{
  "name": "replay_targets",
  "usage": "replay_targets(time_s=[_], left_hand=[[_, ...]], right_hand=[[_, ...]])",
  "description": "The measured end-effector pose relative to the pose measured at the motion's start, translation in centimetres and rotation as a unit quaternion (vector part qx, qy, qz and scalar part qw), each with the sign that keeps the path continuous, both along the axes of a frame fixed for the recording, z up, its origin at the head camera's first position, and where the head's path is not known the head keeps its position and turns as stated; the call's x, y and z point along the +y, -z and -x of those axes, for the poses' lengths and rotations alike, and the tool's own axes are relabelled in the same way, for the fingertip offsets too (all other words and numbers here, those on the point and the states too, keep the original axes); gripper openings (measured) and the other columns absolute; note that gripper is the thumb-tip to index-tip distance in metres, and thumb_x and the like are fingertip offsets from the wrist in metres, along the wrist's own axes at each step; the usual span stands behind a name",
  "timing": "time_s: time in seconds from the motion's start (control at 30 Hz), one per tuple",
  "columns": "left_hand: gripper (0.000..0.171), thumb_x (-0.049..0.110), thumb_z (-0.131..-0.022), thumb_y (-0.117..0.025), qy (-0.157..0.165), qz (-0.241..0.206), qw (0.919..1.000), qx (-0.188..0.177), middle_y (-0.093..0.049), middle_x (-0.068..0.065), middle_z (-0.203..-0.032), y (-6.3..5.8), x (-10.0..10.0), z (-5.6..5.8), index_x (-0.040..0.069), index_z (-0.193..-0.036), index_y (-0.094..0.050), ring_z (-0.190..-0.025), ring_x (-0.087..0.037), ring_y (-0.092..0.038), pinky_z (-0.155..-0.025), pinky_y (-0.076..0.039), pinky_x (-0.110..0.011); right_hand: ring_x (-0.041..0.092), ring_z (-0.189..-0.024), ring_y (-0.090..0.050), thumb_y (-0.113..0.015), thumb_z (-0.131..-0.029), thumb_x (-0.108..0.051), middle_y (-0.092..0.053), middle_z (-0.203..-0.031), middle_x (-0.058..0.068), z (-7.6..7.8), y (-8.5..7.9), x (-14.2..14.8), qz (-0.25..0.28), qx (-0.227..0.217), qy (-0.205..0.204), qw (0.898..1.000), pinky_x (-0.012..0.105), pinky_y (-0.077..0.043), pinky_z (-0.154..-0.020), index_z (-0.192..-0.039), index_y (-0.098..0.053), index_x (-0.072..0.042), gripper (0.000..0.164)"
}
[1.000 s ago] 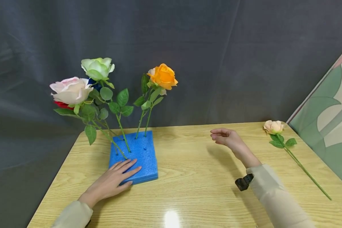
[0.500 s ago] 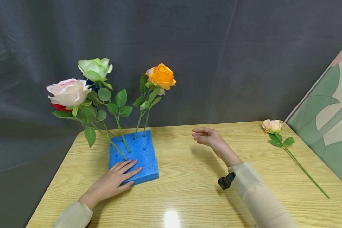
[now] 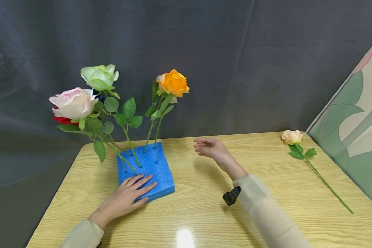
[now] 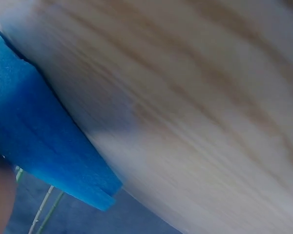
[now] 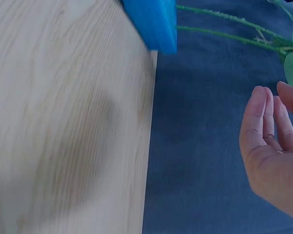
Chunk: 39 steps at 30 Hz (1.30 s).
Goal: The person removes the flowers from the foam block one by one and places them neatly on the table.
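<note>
the left hand [image 3: 124, 198] rests with spread fingers on the blue foam block [image 3: 159, 177], at its near left part. the right hand [image 3: 215, 153], well apart from it, is in the air right of the block, loosely bent and holding nothing. the pink-white rose [image 3: 74, 103] and the orange rose [image 3: 174, 83] are above the block; 1 peach rose [image 3: 292, 137] lies on the surface [image 3: 192, 206], well right of the block.

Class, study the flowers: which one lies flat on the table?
The peach rose at the far right, lying full length on the wooden table. The others, such as the orange rose, stand on stems stuck in the blue foam block.
</note>
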<state>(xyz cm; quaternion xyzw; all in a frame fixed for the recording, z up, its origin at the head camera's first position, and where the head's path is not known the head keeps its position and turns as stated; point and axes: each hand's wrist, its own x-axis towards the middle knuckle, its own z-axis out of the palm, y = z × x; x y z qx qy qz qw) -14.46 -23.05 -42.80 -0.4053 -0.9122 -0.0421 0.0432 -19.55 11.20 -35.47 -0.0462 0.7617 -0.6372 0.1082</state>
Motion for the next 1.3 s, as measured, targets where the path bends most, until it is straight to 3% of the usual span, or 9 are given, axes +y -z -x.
replay_targets(time_s=[0.3, 0.57, 0.7, 0.9, 1.3], left_hand=[[0.057, 0.04, -0.091, -0.061, 0.018, -0.013, 0.9991, 0.037, -0.046, -0.003, -0.148, -0.1, 0.0, -0.1, 0.026, -0.144, -0.044, -0.133, -0.027, -0.046, -0.102, -0.043, -0.048], [0.064, 0.045, -0.081, -0.072, 0.001, -0.044, 0.9935, 0.105, -0.055, -0.004, -0.139, -0.1, -3.1, -0.3, 0.019, -0.137, -0.053, -0.124, -0.026, -0.053, -0.092, -0.051, -0.048], [0.072, 0.051, -0.075, -0.075, -0.004, -0.048, 0.9919, 0.117, -0.056, -0.005, -0.137, 0.0, -4.5, -0.3, 0.017, -0.135, -0.055, -0.12, -0.027, -0.055, -0.091, -0.051, -0.047], [0.085, 0.061, -0.07, -0.074, -0.035, -0.038, 0.9949, 0.087, -0.051, -0.006, -0.142, 0.3, -5.7, -0.3, 0.018, -0.139, -0.051, -0.123, -0.029, -0.053, -0.095, -0.046, -0.048], [0.097, 0.078, -0.069, -0.058, -0.09, 0.003, 0.9955, -0.028, -0.031, -0.004, -0.157, 0.3, -6.3, 0.2, 0.03, -0.15, -0.033, -0.139, -0.034, -0.036, -0.109, -0.034, -0.052]], right_hand=[[0.019, -0.101, -0.064, -0.056, -0.095, -0.007, -0.055, -0.129, 0.027, 0.2, -0.5, -2.6, 0.004, -0.001, -0.016, 1.0, 0.037, -0.052, -0.097, -0.134, -0.051, 0.002, 0.04], [0.036, -0.114, -0.058, -0.054, -0.095, -0.004, -0.054, -0.129, 0.029, 0.6, -0.7, -5.3, 0.017, -0.007, -0.032, 0.999, 0.043, -0.05, -0.1, -0.133, -0.051, 0.004, 0.039], [0.038, -0.116, -0.057, -0.053, -0.095, -0.003, -0.057, -0.126, 0.026, 0.7, -0.7, -6.7, 0.022, -0.014, -0.036, 0.999, 0.043, -0.05, -0.1, -0.132, -0.052, 0.005, 0.037], [0.038, -0.116, -0.058, -0.053, -0.095, -0.003, -0.058, -0.125, 0.026, 0.6, -0.6, -8.6, 0.023, -0.016, -0.052, 0.998, 0.043, -0.05, -0.1, -0.13, -0.054, 0.004, 0.035], [0.039, -0.121, -0.055, -0.053, -0.095, -0.001, -0.058, -0.128, 0.025, 0.7, 0.0, -11.8, 0.036, -0.021, -0.078, 0.996, 0.043, -0.049, -0.101, -0.132, -0.054, 0.001, 0.037]])
